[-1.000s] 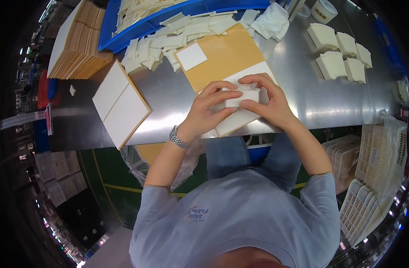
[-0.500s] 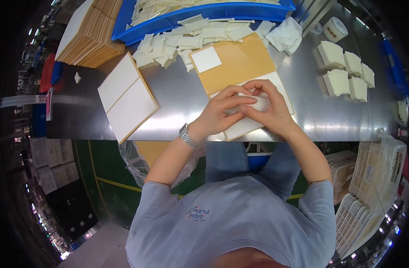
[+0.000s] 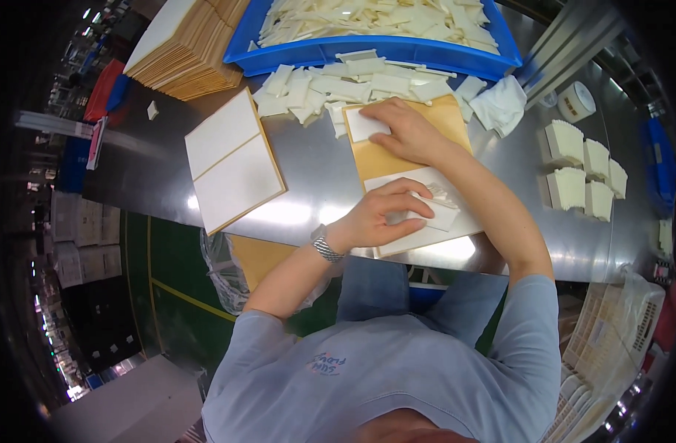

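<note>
Your left hand (image 3: 384, 214) lies over a white piece (image 3: 443, 215) on the near, white half of a folder-like board (image 3: 375, 158). The thumb and fingers are parted and curved across the piece's left side, but you hide part of it, so I cannot tell whether you have it clamped. What shows is pale and flat-faced, with a smooth, slightly angled lower edge; thin, ridged layers catch the light along its upper part, and their finer detail is too blurred to read.

Your right hand (image 3: 408, 130) reaches across the board's tan far half to a white square card (image 3: 364, 128) near its far-left corner. Your thumb and forefinger stand apart there, with the card's plain, matte face showing between them. The card is partly covered by your fingers.

The board rests on the metal bench (image 3: 308, 166), its edges tan. Just beyond it lie loose off-white pieces (image 3: 338, 88) in front of a blue tray (image 3: 330, 53), and to your right stand cream fan-shaped stacks (image 3: 565, 144).
</note>
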`<state>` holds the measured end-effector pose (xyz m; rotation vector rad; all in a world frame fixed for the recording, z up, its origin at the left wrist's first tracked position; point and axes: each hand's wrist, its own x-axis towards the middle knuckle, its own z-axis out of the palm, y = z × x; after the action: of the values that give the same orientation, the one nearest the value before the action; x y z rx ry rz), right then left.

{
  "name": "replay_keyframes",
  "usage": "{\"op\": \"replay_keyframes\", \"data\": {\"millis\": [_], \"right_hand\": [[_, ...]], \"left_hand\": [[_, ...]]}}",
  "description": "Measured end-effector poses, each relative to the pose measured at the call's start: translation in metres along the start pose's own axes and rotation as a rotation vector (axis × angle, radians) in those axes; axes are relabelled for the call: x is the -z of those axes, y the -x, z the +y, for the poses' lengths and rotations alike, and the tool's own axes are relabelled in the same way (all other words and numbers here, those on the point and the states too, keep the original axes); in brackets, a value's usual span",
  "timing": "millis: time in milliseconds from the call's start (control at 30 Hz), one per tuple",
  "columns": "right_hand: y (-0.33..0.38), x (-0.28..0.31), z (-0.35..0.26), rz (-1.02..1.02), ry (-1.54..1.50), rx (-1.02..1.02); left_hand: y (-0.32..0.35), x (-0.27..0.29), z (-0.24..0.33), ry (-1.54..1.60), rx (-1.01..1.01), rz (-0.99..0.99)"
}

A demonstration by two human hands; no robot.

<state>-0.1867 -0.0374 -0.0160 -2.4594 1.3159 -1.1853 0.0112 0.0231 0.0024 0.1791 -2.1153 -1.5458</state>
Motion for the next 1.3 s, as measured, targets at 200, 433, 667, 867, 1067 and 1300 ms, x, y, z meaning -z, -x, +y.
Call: {"op": "replay_keyframes", "data": {"millis": [200,433,667,867,1067,1300], "right_hand": [[-0.029,0.017,0.008,0.328,-0.793,-0.862],[0.044,0.066,-0.041,0.486,-0.903,-0.878],[0.12,0.092,-0.078,0.597,-0.698,-0.824],[0.128,0.099,-0.109,0.669,-0.745,-0.859],[0.137,0.053,-0.125,0.559,-0.758,-0.89],[0.125,0.035,-0.118,0.485,-0.692,-1.004]], "left_hand": [[0.002,0.013,0.01,-0.017,0.052,0.023],[0.005,-0.001,0.006,-0.17,-0.151,0.135],[0.002,0.024,0.022,-0.434,-0.202,0.261],[-0.034,0.149,-0.02,-0.955,0.357,0.758],[-0.055,0.201,-0.056,-1.341,0.743,0.43],[-0.023,0.157,-0.033,-1.034,0.145,0.821]]}}
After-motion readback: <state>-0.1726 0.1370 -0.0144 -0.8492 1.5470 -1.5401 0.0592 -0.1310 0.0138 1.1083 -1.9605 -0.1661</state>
